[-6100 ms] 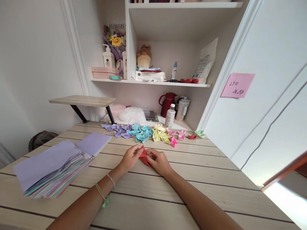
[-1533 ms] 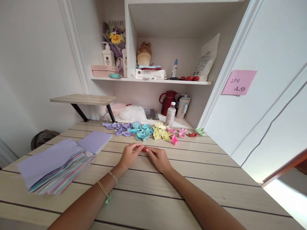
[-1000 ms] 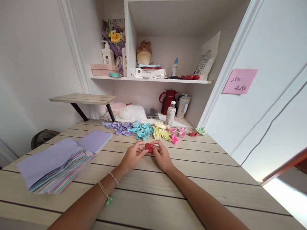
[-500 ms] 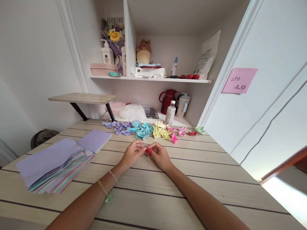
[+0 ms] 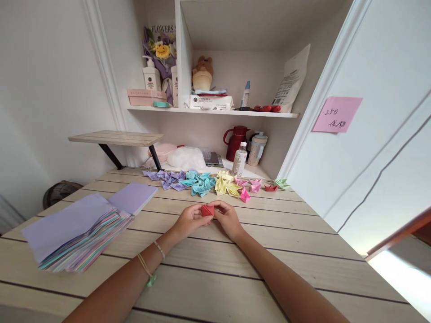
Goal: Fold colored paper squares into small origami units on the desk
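A small folded piece of red paper [image 5: 208, 210] is held between my two hands above the wooden table. My left hand [image 5: 190, 220] grips its left side, thumb in front and fingers behind. From the right, my right hand [image 5: 227, 219] pinches its edge, the fingertips partly hidden. Beyond my hands lies a row of folded paper boats: purple ones [image 5: 173, 179], blue ones [image 5: 201, 184], yellow ones [image 5: 226, 185], pink ones [image 5: 255, 185], a red one [image 5: 270, 188] and a green one [image 5: 282, 183].
A tall stack of coloured paper sheets [image 5: 72, 229] and a smaller purple stack [image 5: 134, 197] lie on the left. A clear bottle [image 5: 239, 159] stands behind the boats, near a red jug [image 5: 236, 142]. A small raised shelf [image 5: 116, 138] stands at the back left.
The red paper has turned in my fingers, so a flat triangular face with a diagonal fold now shows. My left hand has shifted slightly lower and its thumb lies across the front.
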